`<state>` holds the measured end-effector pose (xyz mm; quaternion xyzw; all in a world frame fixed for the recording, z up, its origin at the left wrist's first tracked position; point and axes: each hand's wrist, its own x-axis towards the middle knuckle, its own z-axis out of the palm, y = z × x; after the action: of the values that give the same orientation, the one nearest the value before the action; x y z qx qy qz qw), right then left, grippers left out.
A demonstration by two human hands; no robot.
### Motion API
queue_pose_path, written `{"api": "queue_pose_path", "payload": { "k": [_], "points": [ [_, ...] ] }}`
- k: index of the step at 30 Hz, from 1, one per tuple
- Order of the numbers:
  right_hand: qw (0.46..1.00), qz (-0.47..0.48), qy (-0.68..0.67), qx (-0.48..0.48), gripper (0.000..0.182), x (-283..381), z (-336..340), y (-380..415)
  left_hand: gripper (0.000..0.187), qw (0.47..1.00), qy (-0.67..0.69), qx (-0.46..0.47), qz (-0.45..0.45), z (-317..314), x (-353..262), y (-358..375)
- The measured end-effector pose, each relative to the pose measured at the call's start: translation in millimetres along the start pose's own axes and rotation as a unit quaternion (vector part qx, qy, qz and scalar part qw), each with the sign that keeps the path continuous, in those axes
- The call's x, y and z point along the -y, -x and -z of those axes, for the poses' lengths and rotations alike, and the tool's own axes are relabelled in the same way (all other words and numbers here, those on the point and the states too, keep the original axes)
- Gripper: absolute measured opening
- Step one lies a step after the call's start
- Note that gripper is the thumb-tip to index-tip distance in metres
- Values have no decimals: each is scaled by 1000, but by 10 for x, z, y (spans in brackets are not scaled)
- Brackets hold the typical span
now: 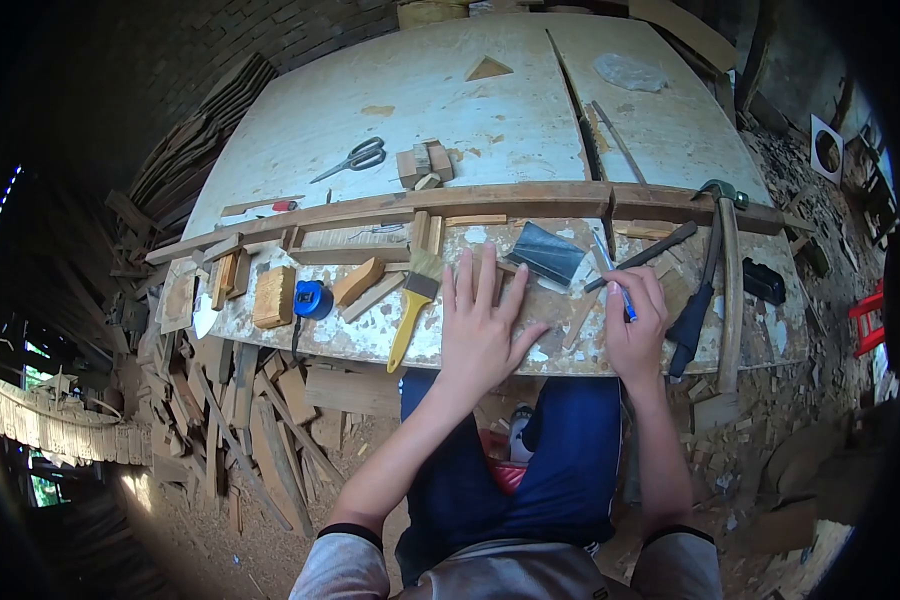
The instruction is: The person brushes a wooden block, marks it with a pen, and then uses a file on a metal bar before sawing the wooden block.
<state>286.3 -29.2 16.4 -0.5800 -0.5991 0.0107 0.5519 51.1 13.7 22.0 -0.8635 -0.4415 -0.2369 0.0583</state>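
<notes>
Beside the paintbrush (413, 305), my left hand (480, 335) presses flat on a stiff wood strip (492, 268); right hand (635, 325) pinches a light pen (615, 285) mid-barrel.

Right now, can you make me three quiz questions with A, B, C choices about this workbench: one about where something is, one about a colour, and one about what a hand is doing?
1. Where are the scissors?
A. farther back on the table, beyond the long wooden strip
B. under the left hand
C. on the floor

2. What colour is the paintbrush handle?
A. red
B. yellow
C. green

3. What is the right hand doing?
A. lying flat and empty
B. gripping the hammer
C. holding a blue pen

Answers:
1. A, they lie on the pale tabletop behind the strip.
2. B, the handle beside the left hand is plainly yellow.
3. C, its fingers close around the pen, while the left hand lies flat on the wood.
</notes>
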Motion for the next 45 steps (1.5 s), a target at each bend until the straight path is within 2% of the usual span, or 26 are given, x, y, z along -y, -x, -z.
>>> {"api": "queue_pose_path", "payload": {
  "k": [2,5,9,16,19,28,31,35,37,39,41,42,45],
  "points": [
    [1000,-8,-3,6,13,7,8,11,84,1000,-5,16,12,14,20,-34],
    [1000,-23,-11,13,13,-5,22,6,85,997,-57,9,49,58,88,-108],
    [999,-34,-20,16,12,-22,22,5,92,997,-68,38,9,87,206,-151],
    [998,-46,-43,11,11,-34,35,-16,96,998,-41,32,22,145,482,-82],
    [997,-50,-53,16,11,-1,33,-17,94,998,-62,9,13,103,437,-70],
    [997,-54,-54,20,12,-7,37,-28,98,997,-72,22,-9,66,382,-55],
    [997,-52,-53,19,12,-21,47,-19,105,994,-100,24,-21,97,380,-55],
    [997,-44,-55,19,12,-21,52,-33,112,999,7,28,20,125,519,-33],
    [997,-51,-60,18,13,-22,54,-1,113,998,22,53,19,155,505,-5],
    [996,-62,-67,16,13,-9,58,-22,109,996,59,65,-18,178,452,30],
    [996,-48,-73,23,12,-52,60,-14,107,991,101,85,-37,171,399,82],
    [996,-40,-77,30,12,-60,59,1,110,986,156,56,-30,100,406,72],
    [987,149,-21,59,11,55,27,-6,115,984,170,-60,-12,55,394,98]
  ]
}}
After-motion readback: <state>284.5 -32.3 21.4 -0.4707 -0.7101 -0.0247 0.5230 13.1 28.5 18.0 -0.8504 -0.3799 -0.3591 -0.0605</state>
